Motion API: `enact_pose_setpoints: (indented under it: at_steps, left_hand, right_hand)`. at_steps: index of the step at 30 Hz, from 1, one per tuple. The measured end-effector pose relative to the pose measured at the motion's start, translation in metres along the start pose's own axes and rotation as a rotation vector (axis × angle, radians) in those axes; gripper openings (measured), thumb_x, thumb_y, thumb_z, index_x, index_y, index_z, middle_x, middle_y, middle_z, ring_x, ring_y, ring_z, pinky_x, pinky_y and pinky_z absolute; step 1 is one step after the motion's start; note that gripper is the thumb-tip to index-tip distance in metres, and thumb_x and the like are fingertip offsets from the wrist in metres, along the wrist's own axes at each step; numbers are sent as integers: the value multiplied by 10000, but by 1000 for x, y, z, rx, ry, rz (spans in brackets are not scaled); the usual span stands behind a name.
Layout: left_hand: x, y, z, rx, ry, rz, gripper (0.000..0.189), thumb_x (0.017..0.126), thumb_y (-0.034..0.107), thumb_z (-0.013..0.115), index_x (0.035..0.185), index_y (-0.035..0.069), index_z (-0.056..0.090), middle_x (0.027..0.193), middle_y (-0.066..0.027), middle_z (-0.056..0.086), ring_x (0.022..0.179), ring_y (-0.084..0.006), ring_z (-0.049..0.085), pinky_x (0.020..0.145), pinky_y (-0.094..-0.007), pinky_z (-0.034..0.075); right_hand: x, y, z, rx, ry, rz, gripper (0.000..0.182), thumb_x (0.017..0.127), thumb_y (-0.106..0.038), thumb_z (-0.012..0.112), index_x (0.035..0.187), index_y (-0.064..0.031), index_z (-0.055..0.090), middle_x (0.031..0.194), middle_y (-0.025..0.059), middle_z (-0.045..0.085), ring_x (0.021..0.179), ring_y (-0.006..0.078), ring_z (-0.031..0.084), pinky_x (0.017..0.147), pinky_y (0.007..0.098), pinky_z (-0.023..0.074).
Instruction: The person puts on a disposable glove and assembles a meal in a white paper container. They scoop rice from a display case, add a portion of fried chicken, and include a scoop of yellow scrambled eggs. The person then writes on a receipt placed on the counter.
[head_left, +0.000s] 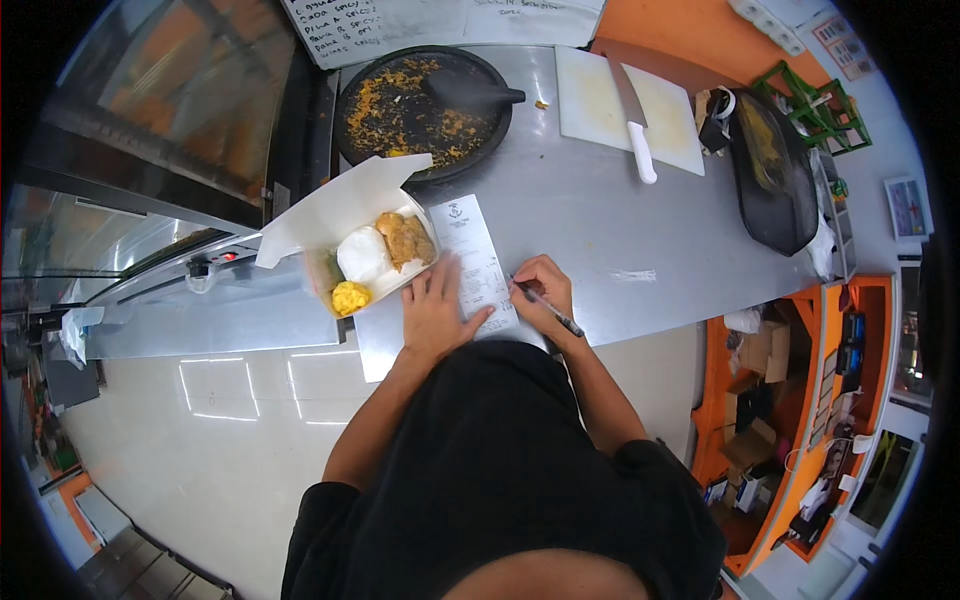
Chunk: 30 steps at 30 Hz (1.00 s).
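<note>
My left hand (439, 311) lies flat with fingers spread, its thumb on a printed paper receipt (469, 251) on the steel counter. In my right hand (544, 296) is a black pen (551, 307), its tip at the receipt's right edge. Just beyond my left fingertips stands an open paper food box (330, 202). Inside it are a mound of white rice (364, 253), pieces of fried chicken (406, 238), yellow scrambled egg (350, 298) at the near corner and something green, partly hidden by a wrapper or the box wall.
A dark stone mortar (420, 112) with crumbs and a pestle (472, 91) sits behind the box. A white-handled knife (639, 146) rests on a white cutting board (667, 97). Farther right is a black tray (787, 217). A glass-fronted cabinet (172, 97) stands left, orange shelves (810, 420) right.
</note>
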<state>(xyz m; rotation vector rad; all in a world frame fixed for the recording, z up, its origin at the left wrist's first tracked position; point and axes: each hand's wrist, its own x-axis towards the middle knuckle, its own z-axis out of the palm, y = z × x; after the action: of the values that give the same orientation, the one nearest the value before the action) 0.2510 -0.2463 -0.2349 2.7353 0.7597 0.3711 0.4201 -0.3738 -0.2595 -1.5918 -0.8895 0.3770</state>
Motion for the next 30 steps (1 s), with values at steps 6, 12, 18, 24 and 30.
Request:
enact_pose_setpoints:
  at_steps: [6, 12, 18, 24, 30]
  left_hand:
    - [-1, -1, 2, -24, 9, 7, 991, 738, 648, 724, 1446, 7, 460, 1515, -126, 427, 1232, -321, 437, 1008, -460, 340]
    - [0, -1, 1, -13, 3, 5, 977, 722, 607, 745, 1439, 4, 467, 1518, -126, 422, 1231, -324, 438, 1009, -464, 344]
    - [0, -1, 0, -17, -6, 5, 963, 723, 588, 746, 1437, 4, 470, 1516, -125, 422, 1231, -326, 437, 1013, -463, 343]
    - [0, -1, 2, -5, -9, 5, 975, 731, 615, 734, 1440, 1, 466, 1524, -128, 412, 1231, -324, 434, 1011, -459, 340]
    - [0, 0, 2, -1, -3, 10, 1018, 730, 675, 714, 1442, -6, 460, 1531, -128, 405, 1227, -324, 438, 1014, -462, 340]
  right_hand:
    - [-14, -10, -2, -51, -201, 7, 153, 728, -25, 742, 841, -29, 638, 831, 94, 590, 684, 209, 622, 588, 303, 492]
    - [-12, -17, 2, -82, -252, -24, 143, 733, -41, 752, 829, -36, 646, 790, 86, 569, 639, 212, 597, 569, 322, 478]
    - [-11, -15, 4, -86, -265, -47, 140, 728, -42, 743, 836, -41, 654, 764, 85, 563, 641, 228, 585, 564, 332, 465]
    - [-9, -21, 2, -81, -262, -45, 140, 717, -23, 736, 831, -32, 656, 772, 98, 577, 647, 240, 593, 566, 337, 469]
    - [-5, -16, -2, -131, -30, 4, 140, 715, -13, 741, 826, -25, 657, 783, 105, 594, 672, 249, 629, 587, 330, 506]
